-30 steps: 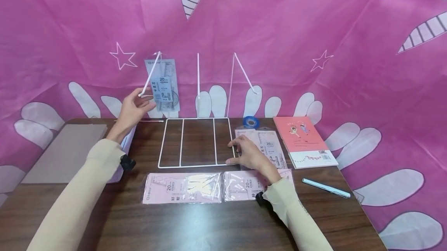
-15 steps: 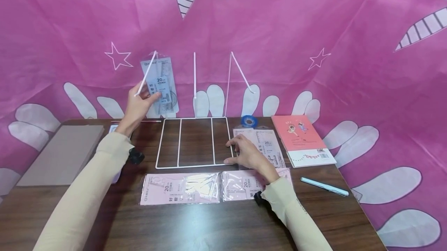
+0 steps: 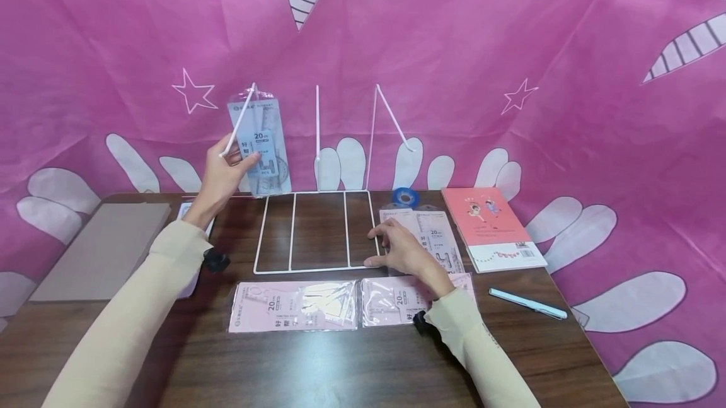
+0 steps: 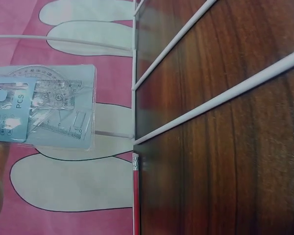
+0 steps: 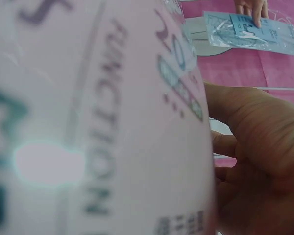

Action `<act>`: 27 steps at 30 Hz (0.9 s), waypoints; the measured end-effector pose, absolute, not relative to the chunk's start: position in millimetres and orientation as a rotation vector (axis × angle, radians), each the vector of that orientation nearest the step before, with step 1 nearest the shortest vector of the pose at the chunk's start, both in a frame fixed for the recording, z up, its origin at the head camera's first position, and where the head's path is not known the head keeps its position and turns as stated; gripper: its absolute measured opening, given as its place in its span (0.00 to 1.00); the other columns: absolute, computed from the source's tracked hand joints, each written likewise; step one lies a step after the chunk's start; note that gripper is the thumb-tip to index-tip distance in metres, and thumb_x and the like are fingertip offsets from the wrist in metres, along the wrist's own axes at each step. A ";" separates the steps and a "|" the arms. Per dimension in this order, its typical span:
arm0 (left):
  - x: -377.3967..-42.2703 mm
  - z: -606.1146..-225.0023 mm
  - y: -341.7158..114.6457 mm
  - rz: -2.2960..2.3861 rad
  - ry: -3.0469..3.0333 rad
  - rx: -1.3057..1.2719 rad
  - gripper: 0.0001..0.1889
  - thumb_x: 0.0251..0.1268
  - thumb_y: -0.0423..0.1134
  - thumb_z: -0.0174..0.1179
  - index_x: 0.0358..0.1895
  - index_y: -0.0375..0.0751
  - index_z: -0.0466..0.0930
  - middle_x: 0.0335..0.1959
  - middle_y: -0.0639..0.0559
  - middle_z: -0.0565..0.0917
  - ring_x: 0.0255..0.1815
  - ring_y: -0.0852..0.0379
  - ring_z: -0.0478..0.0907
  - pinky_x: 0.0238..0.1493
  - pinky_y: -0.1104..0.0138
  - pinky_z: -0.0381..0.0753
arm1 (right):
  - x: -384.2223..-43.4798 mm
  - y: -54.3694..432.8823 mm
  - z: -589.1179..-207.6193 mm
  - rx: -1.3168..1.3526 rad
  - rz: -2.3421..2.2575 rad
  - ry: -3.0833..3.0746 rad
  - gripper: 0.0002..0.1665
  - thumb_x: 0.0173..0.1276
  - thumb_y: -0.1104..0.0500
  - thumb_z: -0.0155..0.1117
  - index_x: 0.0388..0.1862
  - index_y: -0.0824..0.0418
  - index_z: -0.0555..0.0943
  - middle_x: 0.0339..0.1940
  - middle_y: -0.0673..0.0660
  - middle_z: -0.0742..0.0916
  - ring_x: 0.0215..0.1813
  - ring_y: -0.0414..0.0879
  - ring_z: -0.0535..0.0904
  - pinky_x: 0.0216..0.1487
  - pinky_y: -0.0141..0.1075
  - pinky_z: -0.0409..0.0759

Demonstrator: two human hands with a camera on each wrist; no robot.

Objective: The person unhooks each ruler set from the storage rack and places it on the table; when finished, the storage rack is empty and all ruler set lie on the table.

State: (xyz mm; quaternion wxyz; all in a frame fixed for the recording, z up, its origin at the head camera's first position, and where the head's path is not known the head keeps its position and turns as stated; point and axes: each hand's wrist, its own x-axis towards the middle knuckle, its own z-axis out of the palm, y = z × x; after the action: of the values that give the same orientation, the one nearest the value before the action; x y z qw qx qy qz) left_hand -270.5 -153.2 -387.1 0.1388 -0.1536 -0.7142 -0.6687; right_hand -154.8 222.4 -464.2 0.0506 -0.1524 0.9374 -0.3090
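Note:
My left hand point(image 3: 221, 165) pinches a pale blue ruler set packet point(image 3: 263, 143), thumb across its front. The packet hangs upright, its clear top tab overlapping the left arm of a white wire display rack point(image 3: 292, 231). Through the plastic in the left wrist view, a clear protractor point(image 4: 39, 73) and rulers show. My right hand point(image 3: 403, 247) lies at the right side of the rack's base, fingers loosely bent, thumb and fingertips at the side bar. A pink ruler set packet point(image 5: 137, 122) fills much of the right wrist view, hiding part of that hand.
Two pink packets point(image 3: 295, 316) lie in front of the rack, others point(image 3: 437, 231) to its right. Blue tape point(image 3: 405, 197), a red book point(image 3: 490, 225) and a light blue pen point(image 3: 527, 303) are further right. A grey board point(image 3: 102, 250) and a pencil point(image 4: 135, 196) lie left.
My left hand was beside the blue packet with fingers apart; its thumb then came onto the front, and the packet has since shifted slightly down. My right hand stays by the rack.

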 end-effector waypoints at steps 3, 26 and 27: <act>-266.1 -386.9 -154.9 -1.930 -2.077 -0.447 0.28 0.69 0.24 0.65 0.71 0.28 0.72 0.59 0.37 0.86 0.47 0.68 0.87 0.52 0.73 0.84 | -155.2 222.3 -463.7 -0.474 -0.930 2.857 0.37 0.54 0.50 0.86 0.61 0.58 0.83 0.48 0.54 0.80 0.45 0.45 0.75 0.46 0.40 0.77; -221.3 -385.8 -163.1 -1.827 -2.131 -0.572 0.27 0.71 0.26 0.64 0.72 0.31 0.72 0.55 0.47 0.89 0.48 0.67 0.87 0.48 0.74 0.85 | -153.4 221.8 -463.0 -0.469 -0.923 2.868 0.38 0.54 0.49 0.87 0.61 0.59 0.83 0.46 0.53 0.79 0.43 0.45 0.75 0.44 0.39 0.77; -219.9 -385.9 -163.1 -1.839 -2.121 -0.578 0.27 0.71 0.26 0.64 0.72 0.30 0.73 0.53 0.50 0.90 0.47 0.66 0.88 0.48 0.74 0.85 | -153.5 221.8 -463.2 -0.467 -0.924 2.867 0.37 0.54 0.49 0.87 0.61 0.59 0.83 0.46 0.53 0.79 0.43 0.45 0.75 0.44 0.39 0.77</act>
State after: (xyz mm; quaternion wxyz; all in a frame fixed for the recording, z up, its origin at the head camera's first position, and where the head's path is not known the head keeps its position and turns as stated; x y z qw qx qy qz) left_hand -219.9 -163.1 -385.9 0.1374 -0.1998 -0.7330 -0.6356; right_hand -153.5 221.8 -463.2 0.0466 -0.1531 0.9395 -0.3028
